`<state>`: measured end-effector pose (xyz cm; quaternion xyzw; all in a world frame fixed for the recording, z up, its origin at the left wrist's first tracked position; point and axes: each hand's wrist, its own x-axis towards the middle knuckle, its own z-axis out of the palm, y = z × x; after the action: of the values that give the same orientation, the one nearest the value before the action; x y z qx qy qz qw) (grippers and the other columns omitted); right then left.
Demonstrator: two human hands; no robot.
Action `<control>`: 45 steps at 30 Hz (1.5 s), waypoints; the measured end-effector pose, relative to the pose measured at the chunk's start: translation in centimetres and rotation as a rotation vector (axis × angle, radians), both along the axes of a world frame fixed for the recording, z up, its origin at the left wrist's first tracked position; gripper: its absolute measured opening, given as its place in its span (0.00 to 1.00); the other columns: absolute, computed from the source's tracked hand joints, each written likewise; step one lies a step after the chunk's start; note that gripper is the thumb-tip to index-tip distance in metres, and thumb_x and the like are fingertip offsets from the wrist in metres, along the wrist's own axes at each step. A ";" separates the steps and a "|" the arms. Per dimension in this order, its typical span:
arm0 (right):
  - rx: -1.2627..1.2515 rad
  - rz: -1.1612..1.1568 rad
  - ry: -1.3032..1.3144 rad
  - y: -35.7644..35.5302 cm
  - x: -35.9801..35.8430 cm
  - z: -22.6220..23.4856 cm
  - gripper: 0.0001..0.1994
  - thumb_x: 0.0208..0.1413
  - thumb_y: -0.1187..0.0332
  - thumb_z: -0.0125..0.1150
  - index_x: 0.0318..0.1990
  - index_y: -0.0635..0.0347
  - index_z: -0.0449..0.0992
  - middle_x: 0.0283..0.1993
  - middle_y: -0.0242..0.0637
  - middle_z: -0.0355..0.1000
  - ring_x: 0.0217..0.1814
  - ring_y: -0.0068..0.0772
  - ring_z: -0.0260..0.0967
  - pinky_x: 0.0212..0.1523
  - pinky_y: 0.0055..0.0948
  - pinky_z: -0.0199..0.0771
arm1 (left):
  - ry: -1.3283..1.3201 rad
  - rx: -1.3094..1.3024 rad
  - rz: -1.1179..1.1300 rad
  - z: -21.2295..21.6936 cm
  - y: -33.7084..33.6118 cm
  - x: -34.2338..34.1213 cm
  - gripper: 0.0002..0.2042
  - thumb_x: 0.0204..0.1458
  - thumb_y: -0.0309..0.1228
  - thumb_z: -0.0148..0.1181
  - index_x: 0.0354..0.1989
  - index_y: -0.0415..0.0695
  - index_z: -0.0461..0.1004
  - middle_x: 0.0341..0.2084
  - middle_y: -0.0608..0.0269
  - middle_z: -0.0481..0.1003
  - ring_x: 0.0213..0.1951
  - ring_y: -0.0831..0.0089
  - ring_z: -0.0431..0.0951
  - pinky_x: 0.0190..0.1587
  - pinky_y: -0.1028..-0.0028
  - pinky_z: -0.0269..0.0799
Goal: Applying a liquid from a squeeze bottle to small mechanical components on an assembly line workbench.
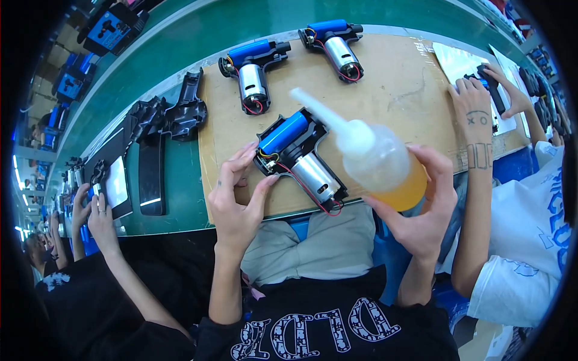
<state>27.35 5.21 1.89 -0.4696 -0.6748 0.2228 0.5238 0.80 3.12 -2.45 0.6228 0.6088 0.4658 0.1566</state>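
My left hand (236, 195) pinches the left edge of a black half-shell housing (312, 139) fitted with a blue cylindrical battery (285, 132), a silver motor (315, 179) and thin red and yellow wires. It is held over the cardboard near the front edge. In my right hand (424, 210) is a translucent squeeze bottle (379, 161) partly filled with amber liquid. The bottle is tilted, its long white nozzle (317, 110) pointing up and left above the housing. No liquid is seen leaving the tip.
Two similar open housings (251, 75) (337, 51) lie farther back on the cardboard sheet (391, 90). Empty black shells (180, 111) and a black strip-like part (152, 174) sit on the green table to the left. Co-workers' hands (472, 105) (102, 219) handle parts on both sides.
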 end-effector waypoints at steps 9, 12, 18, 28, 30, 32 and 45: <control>0.085 0.069 -0.440 -2.3 0.0 4.5 0.30 0.29 0.75 0.78 0.48 0.62 0.81 0.49 0.49 0.75 0.50 0.47 0.75 0.50 0.36 0.75 | 0.055 0.011 -0.007 0.2 -0.1 0.7 0.23 0.45 0.23 0.76 0.49 0.34 0.72 0.53 0.43 0.78 0.54 0.58 0.81 0.52 0.69 0.79; 0.112 0.029 -0.444 -2.6 -0.6 5.3 0.31 0.23 0.77 0.71 0.46 0.56 0.84 0.45 0.45 0.76 0.42 0.48 0.75 0.43 0.38 0.77 | 0.043 0.038 -0.013 0.4 -0.1 0.7 0.23 0.45 0.21 0.75 0.49 0.33 0.72 0.53 0.42 0.77 0.54 0.57 0.81 0.52 0.69 0.79; 0.041 0.101 -0.481 -3.0 -1.4 6.2 0.30 0.26 0.76 0.74 0.48 0.61 0.81 0.47 0.48 0.76 0.43 0.47 0.78 0.42 0.36 0.79 | 0.036 0.031 -0.011 0.3 -0.2 0.8 0.24 0.45 0.22 0.76 0.50 0.34 0.73 0.53 0.44 0.78 0.51 0.60 0.82 0.50 0.71 0.79; 0.079 0.155 -0.588 -3.5 -2.9 6.7 0.32 0.24 0.76 0.71 0.48 0.58 0.82 0.43 0.47 0.75 0.38 0.46 0.75 0.37 0.35 0.78 | 0.063 -0.012 0.021 0.5 -0.4 0.6 0.23 0.44 0.25 0.77 0.49 0.38 0.74 0.52 0.49 0.79 0.46 0.65 0.83 0.42 0.73 0.77; 0.109 0.145 -0.597 -3.7 -3.2 6.6 0.32 0.23 0.76 0.70 0.48 0.58 0.82 0.43 0.46 0.75 0.37 0.46 0.74 0.36 0.35 0.77 | 0.058 0.009 0.014 0.2 -0.3 0.6 0.23 0.44 0.26 0.77 0.49 0.38 0.75 0.52 0.49 0.79 0.46 0.65 0.83 0.42 0.73 0.76; 0.127 0.121 -0.583 -3.8 -3.5 6.4 0.32 0.21 0.76 0.69 0.46 0.57 0.83 0.41 0.45 0.75 0.35 0.46 0.73 0.35 0.36 0.77 | 0.053 0.030 0.006 0.1 -0.3 0.5 0.23 0.44 0.26 0.77 0.49 0.38 0.75 0.52 0.49 0.79 0.47 0.65 0.83 0.42 0.74 0.76; 0.183 0.063 -0.541 -4.7 -2.6 4.3 0.31 0.21 0.75 0.69 0.45 0.54 0.84 0.41 0.43 0.76 0.34 0.45 0.73 0.34 0.34 0.76 | 0.056 0.008 0.009 0.3 -0.3 0.5 0.23 0.44 0.26 0.77 0.49 0.38 0.75 0.52 0.48 0.79 0.46 0.65 0.83 0.42 0.73 0.76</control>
<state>24.73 0.55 6.16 -0.4416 -0.8216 0.0439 0.3577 1.32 2.79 -2.19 0.6335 0.6137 0.4515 0.1350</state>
